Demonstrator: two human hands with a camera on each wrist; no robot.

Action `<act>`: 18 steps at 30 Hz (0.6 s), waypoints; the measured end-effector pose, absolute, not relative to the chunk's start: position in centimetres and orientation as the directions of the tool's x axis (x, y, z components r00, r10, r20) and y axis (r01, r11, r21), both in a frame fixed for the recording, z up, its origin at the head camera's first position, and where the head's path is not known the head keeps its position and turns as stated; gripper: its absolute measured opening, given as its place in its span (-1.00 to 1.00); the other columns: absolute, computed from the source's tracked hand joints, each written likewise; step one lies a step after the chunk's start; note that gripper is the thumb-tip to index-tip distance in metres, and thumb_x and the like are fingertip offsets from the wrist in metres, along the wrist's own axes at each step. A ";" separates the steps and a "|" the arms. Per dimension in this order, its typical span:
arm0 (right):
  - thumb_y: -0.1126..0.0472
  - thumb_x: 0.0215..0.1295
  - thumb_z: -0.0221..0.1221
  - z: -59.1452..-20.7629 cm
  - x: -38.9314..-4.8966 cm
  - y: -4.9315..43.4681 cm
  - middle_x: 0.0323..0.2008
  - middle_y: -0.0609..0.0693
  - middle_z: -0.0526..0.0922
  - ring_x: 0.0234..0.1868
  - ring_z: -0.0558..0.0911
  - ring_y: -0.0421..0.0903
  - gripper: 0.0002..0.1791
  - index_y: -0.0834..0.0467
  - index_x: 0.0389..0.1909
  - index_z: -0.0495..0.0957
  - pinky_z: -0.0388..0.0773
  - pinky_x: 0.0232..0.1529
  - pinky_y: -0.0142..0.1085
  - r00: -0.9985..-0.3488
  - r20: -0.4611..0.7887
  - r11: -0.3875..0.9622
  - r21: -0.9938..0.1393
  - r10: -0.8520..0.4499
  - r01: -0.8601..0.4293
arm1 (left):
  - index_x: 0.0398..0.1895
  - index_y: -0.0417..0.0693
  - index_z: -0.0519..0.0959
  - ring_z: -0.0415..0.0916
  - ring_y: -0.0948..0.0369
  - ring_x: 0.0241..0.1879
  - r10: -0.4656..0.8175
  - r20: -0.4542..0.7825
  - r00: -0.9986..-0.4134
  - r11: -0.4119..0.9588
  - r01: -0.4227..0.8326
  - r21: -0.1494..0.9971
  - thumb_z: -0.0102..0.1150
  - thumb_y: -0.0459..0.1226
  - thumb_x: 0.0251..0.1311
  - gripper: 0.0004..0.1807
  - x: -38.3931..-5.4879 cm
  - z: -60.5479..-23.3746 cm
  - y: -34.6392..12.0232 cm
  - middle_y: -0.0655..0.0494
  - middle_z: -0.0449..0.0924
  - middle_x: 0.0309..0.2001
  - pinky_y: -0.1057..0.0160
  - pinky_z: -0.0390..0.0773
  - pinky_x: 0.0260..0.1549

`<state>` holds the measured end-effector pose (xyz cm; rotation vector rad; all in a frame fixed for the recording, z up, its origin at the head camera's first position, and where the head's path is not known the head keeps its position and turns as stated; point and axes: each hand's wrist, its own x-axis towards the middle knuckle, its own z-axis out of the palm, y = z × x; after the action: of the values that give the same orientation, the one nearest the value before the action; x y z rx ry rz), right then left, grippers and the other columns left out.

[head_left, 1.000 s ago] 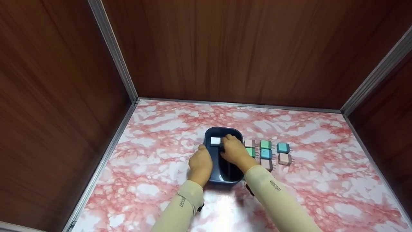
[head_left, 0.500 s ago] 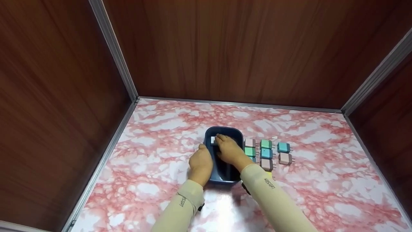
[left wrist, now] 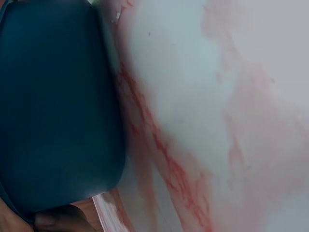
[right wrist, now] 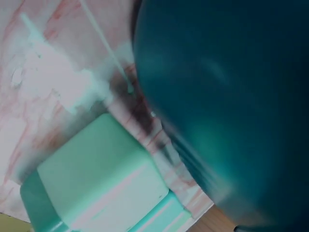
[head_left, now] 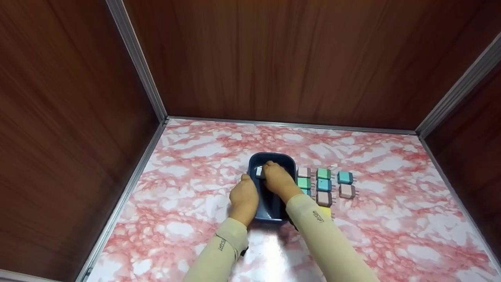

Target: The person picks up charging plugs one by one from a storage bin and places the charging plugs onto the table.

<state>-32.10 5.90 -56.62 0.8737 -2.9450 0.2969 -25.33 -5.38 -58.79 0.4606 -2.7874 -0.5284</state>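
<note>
A dark blue plastic bin (head_left: 271,218) stands on the table, and its outer wall (left wrist: 58,106) fills the left part of the left wrist view. My left hand (head_left: 244,197) grips the bin's left rim. Inside the bin, toward its far end, lies a white plug charger (head_left: 259,172). My right hand (head_left: 278,181) reaches in over the right side, its curled fingers pinching the charger's right end; the fingertips are hidden below the knuckles. In the right wrist view the bin (right wrist: 222,87) shows close beside a green charger (right wrist: 101,169).
Right of the bin, several chargers lie in columns, among them a pink one (head_left: 303,172), a blue one (head_left: 324,185) and a yellow one (head_left: 325,212) partly under the right sleeve (head_left: 328,235). Wood-grain panels (head_left: 289,62) enclose the marbled table (head_left: 195,156).
My right hand has moved left within the bin onto the white charger, covering more of it, and its fingers have curled. The left hand has stayed on the rim.
</note>
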 end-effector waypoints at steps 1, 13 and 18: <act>0.31 0.24 0.33 -56.6 -32.1 5.8 -0.07 0.19 0.59 -0.05 0.65 0.20 -0.80 0.30 -0.16 0.60 0.61 0.01 0.07 -0.845 0.107 0.828 -0.167 -0.524 -0.535 | -0.22 -0.13 0.46 0.73 -0.02 -0.45 -0.354 0.194 -0.915 0.882 -0.257 0.395 -0.04 -0.38 0.35 -0.93 -25.3 -58.7 -5.4 -0.10 0.75 -0.43 -0.03 0.64 -0.52; 0.34 0.36 0.16 -56.7 -31.9 5.1 -0.06 0.20 0.64 -0.06 0.70 0.18 -0.84 0.25 -0.08 0.59 0.62 0.02 0.06 -0.879 0.030 0.859 -0.199 -0.475 -0.471 | -0.15 -0.15 0.48 0.73 -0.03 -0.42 -0.341 0.177 -0.923 0.882 -0.249 0.401 -0.02 -0.38 0.35 -0.90 -25.3 -58.5 -5.4 -0.09 0.76 -0.39 -0.05 0.64 -0.48; 0.37 0.35 0.15 -56.9 -31.8 5.0 -0.01 0.19 0.64 -0.01 0.70 0.17 -0.78 0.24 -0.02 0.59 0.62 0.06 0.03 -0.888 0.004 0.870 -0.198 -0.460 -0.452 | -0.16 -0.15 0.48 0.73 -0.04 -0.42 -0.352 0.183 -0.918 0.877 -0.255 0.407 -0.02 -0.39 0.35 -0.91 -25.3 -58.5 -5.4 -0.09 0.76 -0.40 -0.05 0.65 -0.49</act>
<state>-31.79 5.02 -56.88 0.7509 -3.0792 0.3094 -25.27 -5.36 -58.54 0.4595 -2.7956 -0.5559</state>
